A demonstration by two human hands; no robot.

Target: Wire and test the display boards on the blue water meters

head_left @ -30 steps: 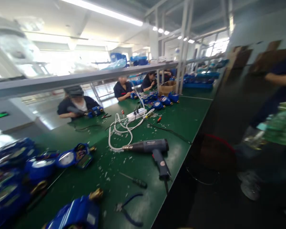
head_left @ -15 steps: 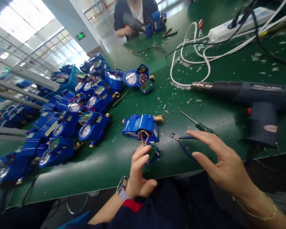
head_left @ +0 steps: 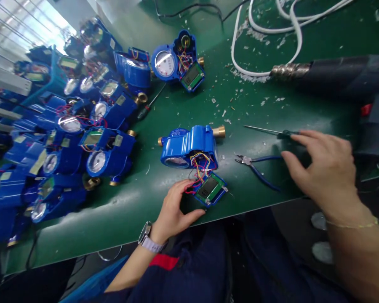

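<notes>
A blue water meter (head_left: 189,147) with brass ends lies on its side in front of me. Colored wires run from its open housing to a display circuit board (head_left: 210,188). My left hand (head_left: 173,210) is beside that board, thumb and fingers spread around its left corner; whether the fingertips touch it I cannot tell. Over to the right, my right hand (head_left: 325,172) reaches over the handle of a screwdriver (head_left: 265,129), thumb apart from the fingers, fingertips at the handle. Between the hands lie diagonal cutters (head_left: 255,164) with blue handles, their jaws toward the meter.
Many blue meters (head_left: 97,162) crowd the left side. Another opened meter (head_left: 177,63) lies farther back, near a second screwdriver (head_left: 148,106). A heat gun (head_left: 337,75) rests at right, by a white cable (head_left: 235,46) and scattered scraps. The table edge (head_left: 113,247) runs close to me.
My view has swung down and left onto the meters. Both hands came into view; the left has lowered beside the display board, and the right has moved to the screwdriver handle.
</notes>
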